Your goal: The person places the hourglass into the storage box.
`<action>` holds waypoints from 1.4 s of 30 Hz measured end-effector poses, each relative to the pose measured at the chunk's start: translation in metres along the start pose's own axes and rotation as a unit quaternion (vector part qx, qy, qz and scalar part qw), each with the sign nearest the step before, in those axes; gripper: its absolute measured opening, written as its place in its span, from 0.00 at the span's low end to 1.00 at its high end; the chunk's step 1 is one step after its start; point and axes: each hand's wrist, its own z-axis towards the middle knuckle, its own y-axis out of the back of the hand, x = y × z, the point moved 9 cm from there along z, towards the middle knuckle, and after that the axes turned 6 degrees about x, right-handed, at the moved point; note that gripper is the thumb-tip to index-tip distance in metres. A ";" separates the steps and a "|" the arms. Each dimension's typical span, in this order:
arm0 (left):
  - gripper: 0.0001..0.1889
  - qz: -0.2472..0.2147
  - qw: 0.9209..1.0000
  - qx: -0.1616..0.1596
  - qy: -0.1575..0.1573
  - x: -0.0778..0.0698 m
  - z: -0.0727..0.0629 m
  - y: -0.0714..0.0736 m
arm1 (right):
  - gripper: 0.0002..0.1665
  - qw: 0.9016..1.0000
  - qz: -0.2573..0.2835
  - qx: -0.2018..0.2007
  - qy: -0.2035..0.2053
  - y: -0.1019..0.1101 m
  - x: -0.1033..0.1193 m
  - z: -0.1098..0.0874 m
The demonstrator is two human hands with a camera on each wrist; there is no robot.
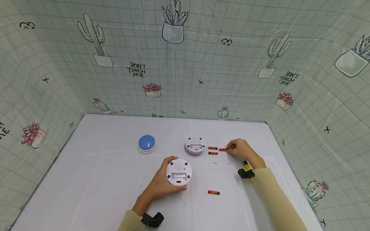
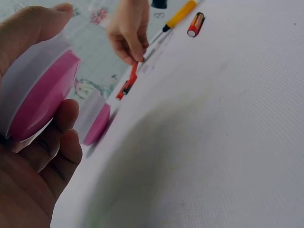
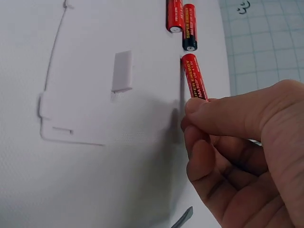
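Note:
My left hand grips a round white push-button device by its sides, raised off the table. Its underside faces up, showing a battery bay with no battery visible in it; the left wrist view shows its pink button pointing down. My right hand pinches one end of a red AAA battery between thumb and fingers, low over the table. Close to that battery lie two more AAA batteries. Another AAA battery lies nearer the front.
A second white device lies bay-up left of the batteries. Farther left stands a blue-topped button. Two thin white covers lie below the battery group. A yellow-handled screwdriver is partly hidden under my right wrist. Patterned cloth walls the table.

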 end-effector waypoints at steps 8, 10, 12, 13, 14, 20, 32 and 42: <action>0.58 -0.005 1.000 0.000 -0.001 -0.001 -0.001 0.000 | 0.06 1.000 -0.013 0.004 -0.007 -0.007 0.001 -0.002; 0.58 -0.006 1.000 0.000 0.000 -0.001 -0.001 0.000 | 0.06 1.000 -0.015 0.005 -0.008 -0.008 0.002 -0.002; 0.58 -0.005 1.000 0.000 0.002 0.000 -0.001 0.000 | 0.06 1.000 -0.018 0.000 -0.009 -0.007 0.004 -0.004; 0.58 -0.005 1.000 -0.001 0.003 0.000 -0.001 0.001 | 0.06 1.000 -0.020 -0.002 -0.006 -0.007 0.006 -0.006; 0.58 -0.004 1.000 -0.003 0.002 0.001 -0.002 0.001 | 0.06 1.000 -0.023 -0.006 -0.002 -0.006 0.007 -0.008; 0.59 -0.003 1.000 -0.014 0.002 0.004 -0.003 0.005 | 0.11 0.999 -0.030 -0.035 0.020 -0.004 0.023 -0.031; 0.58 -0.005 1.000 -0.020 0.005 0.006 -0.004 0.009 | 0.17 0.991 0.027 -0.088 0.099 -0.035 0.066 -0.098; 0.58 0.003 1.000 -0.018 0.008 0.006 -0.003 0.009 | 0.36 0.994 0.038 -0.023 0.096 -0.075 0.073 -0.129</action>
